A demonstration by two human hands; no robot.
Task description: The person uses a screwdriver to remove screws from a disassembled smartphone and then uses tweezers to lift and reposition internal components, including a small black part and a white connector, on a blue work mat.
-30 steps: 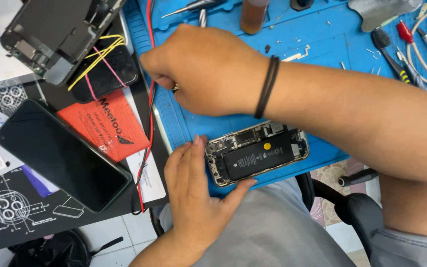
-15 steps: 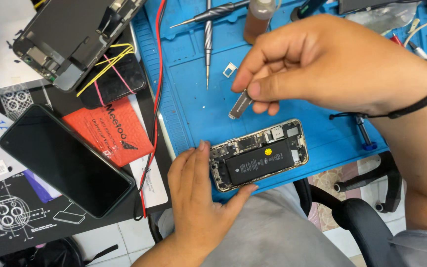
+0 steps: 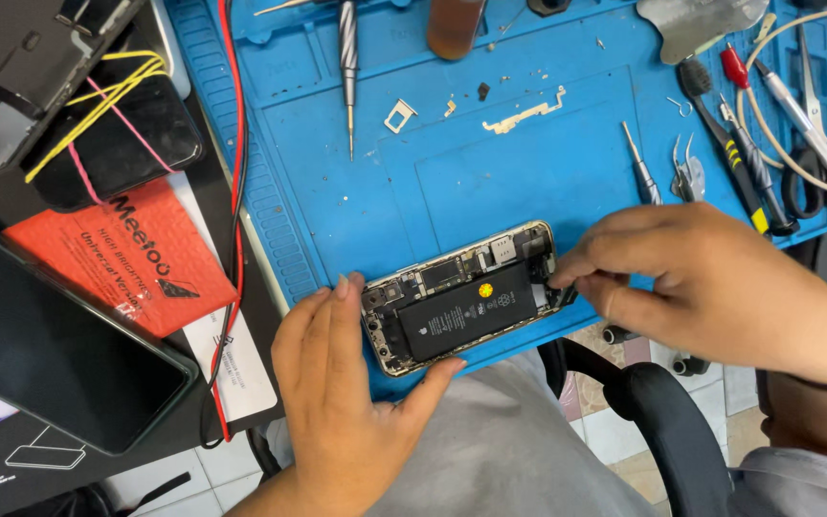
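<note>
Far out at nine o'clock, a dark phone screen (image 3: 55, 354) lying face up on the worktop, with an orange packet (image 3: 117, 254) just above it toward ten. Red cable (image 3: 234, 172) running down the mat's left edge. Left hand (image 3: 337, 383) spread flat at seven o'clock, fingers (image 3: 342, 311) wide and pressed against the left end of the opened phone (image 3: 461, 297), thumb braced under its lower edge — steadying, not gripping. Phone resting near the front edge of the blue mat (image 3: 528, 172), back open, black battery (image 3: 466, 311) showing. Screwdriver (image 3: 348, 57) at twelve o'clock, tip pointing down; small loose metal parts (image 3: 519, 115) just right of it. Right hand (image 3: 710, 287) at three o'clock, fingers (image 3: 586, 263) pinched narrow at the phone's right end; whether anything sits between them cannot be told. More tools (image 3: 748, 163) lined up at two o'clock.

Risks, as a judgement: a slip of the pinched fingers could nick the battery or tear a thin ribbon; the phone overhangs near the mat's edge, so a hard push could tip it off toward the lap.

Against half a second ago: right hand down from above the mat onto the phone's right end; left hand unmoved.
</note>
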